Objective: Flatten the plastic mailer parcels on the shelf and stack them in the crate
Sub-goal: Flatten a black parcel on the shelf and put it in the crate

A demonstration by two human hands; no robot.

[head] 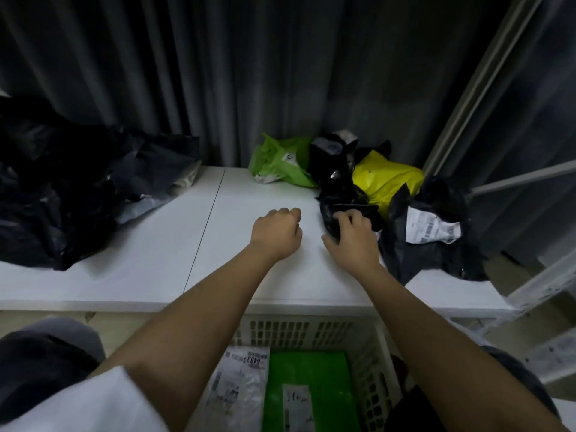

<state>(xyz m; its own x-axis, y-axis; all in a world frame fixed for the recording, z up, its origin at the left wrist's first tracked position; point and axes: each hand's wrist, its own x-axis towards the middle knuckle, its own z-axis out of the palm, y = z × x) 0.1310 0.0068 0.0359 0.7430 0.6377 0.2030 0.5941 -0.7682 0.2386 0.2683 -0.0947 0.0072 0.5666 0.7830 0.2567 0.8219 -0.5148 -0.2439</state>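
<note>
On the white shelf [149,244], my right hand [352,236] grips a small crumpled black mailer [349,210] at the front of a cluster of parcels. My left hand [277,230] hovers just left of it with fingers curled and nothing in it. Behind the black mailer lie a green mailer [280,160], another black one [330,160], a yellow one [386,179] and a large black parcel with a white label [433,235]. Below the shelf edge, the white crate [311,328] holds a flat green mailer [308,385] and a clear labelled one [240,388].
A heap of crumpled black and grey plastic bags [62,194] fills the shelf's left end. Dark curtains hang behind the shelf. White metal rack posts [486,76] rise at the right. Bare shelf surface lies between the heap and the parcels.
</note>
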